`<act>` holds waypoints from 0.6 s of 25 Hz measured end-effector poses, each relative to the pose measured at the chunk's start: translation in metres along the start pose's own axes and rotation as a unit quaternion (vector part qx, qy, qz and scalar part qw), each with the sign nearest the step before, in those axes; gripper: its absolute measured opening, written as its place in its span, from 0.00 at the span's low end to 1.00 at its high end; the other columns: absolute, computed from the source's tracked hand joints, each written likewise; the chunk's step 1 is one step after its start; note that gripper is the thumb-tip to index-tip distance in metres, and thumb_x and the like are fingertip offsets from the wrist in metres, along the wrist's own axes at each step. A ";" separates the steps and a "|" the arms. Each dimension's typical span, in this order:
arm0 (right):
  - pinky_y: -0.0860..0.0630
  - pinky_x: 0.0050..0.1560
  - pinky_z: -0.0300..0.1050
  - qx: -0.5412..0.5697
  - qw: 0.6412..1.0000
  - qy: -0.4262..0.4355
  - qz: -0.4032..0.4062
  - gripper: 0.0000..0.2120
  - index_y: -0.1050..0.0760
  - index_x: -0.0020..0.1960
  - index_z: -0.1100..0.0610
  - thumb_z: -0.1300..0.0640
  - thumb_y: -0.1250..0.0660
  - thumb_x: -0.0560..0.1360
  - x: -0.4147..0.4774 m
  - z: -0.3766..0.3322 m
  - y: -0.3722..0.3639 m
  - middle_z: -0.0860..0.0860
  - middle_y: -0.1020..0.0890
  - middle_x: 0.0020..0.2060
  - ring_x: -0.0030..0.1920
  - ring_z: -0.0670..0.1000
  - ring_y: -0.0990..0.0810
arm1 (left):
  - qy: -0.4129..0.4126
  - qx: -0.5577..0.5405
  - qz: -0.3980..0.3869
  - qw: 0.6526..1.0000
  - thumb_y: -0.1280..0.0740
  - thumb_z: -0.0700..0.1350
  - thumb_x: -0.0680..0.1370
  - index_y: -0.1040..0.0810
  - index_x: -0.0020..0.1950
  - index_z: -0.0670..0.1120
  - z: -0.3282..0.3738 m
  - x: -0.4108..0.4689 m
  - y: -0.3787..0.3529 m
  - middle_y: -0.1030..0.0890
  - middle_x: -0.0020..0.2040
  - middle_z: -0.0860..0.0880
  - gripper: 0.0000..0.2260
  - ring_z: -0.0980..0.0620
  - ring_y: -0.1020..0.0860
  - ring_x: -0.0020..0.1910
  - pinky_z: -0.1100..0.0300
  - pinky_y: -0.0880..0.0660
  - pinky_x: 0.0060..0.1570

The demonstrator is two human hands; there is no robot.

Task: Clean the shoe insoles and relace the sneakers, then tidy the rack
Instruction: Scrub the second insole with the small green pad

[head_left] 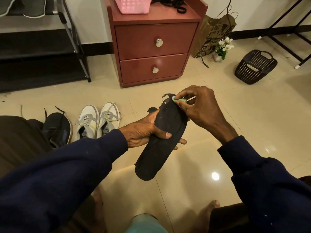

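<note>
My left hand (pixel 143 134) grips a worn black insole (pixel 159 148) at its middle, heel end towards me, over the tiled floor. The insole's toe end is tattered. My right hand (pixel 200 110) pinches a small green cloth (pixel 179 100) against that frayed toe end. A pair of white and grey sneakers (pixel 99 121) stands on the floor to the left, laces in place. A dark sneaker (pixel 58 127) sits beside them with loose laces. Black laces (pixel 173 4) lie on top of the red cabinet.
A red two-drawer cabinet (pixel 151 47) stands ahead with a pink basket (pixel 133 5) on it. A black shoe rack (pixel 42 47) is at the left with grey shoes on its upper shelf. A paper bag (pixel 213 34), white flowers (pixel 223 46) and a dark basket (pixel 255 67) sit at the right.
</note>
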State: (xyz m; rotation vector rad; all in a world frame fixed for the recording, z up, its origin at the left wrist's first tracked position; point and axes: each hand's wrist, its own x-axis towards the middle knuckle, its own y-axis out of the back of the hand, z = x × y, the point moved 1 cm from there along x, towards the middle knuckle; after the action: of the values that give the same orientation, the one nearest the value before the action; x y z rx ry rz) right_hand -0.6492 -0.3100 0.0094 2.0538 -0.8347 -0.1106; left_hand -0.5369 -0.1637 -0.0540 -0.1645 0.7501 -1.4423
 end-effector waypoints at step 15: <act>0.23 0.47 0.34 -0.075 0.996 0.021 0.037 0.05 0.16 0.50 0.58 0.63 0.28 0.75 0.006 0.003 0.005 0.52 0.17 0.49 0.46 0.46 0.22 | 0.000 0.062 0.015 0.998 0.29 0.23 0.71 0.30 0.71 0.54 -0.001 -0.001 -0.001 0.21 0.65 0.43 0.36 0.38 0.20 0.62 0.42 0.17 0.51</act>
State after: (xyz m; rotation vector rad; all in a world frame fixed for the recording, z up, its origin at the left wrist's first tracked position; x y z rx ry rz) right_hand -0.6482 -0.3176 0.0129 1.8768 -0.8498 -0.0869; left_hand -0.5379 -0.1625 -0.0540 -0.0577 0.6582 -1.4560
